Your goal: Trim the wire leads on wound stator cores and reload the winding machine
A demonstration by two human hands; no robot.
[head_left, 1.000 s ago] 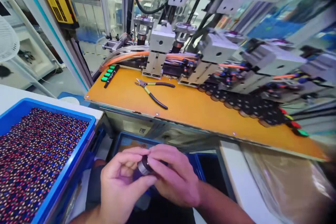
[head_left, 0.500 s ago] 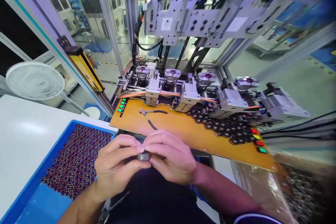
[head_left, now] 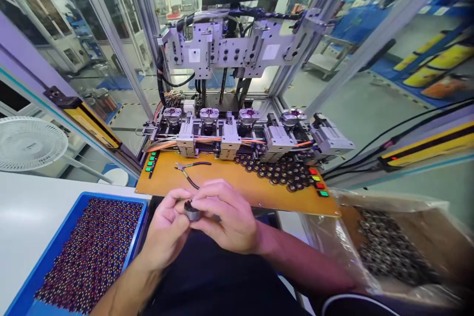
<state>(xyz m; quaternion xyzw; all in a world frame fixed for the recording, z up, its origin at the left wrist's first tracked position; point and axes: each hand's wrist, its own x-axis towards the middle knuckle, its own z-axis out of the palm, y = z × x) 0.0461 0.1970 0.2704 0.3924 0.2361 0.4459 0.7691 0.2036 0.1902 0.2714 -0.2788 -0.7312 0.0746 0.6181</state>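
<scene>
Between my hands is a small round metal part (head_left: 191, 213), grey around its side, with a dark toothed-looking top. My left hand (head_left: 166, 227) pinches it from the left, thumb against its near side. From the other side, my right hand (head_left: 227, 217) has its fingers closed on the same part, the fingertips at its top edge and the thumb low. Just beyond the hands, a pair of cutting pliers (head_left: 188, 170) with dark handles lies on the orange work surface (head_left: 222, 177).
Behind the surface stands a machine with several round fixtures (head_left: 209, 114) under a metal plate (head_left: 229, 52). Several black ring-shaped parts (head_left: 274, 173) lie at right. A blue tray (head_left: 83, 197) of small parts is at left; a plastic-lined box (head_left: 418, 202) of metal parts is at right.
The camera view has turned to the right and levelled. The part in my hands has tipped so its dark top shows, and my left fingers have curled in more.
</scene>
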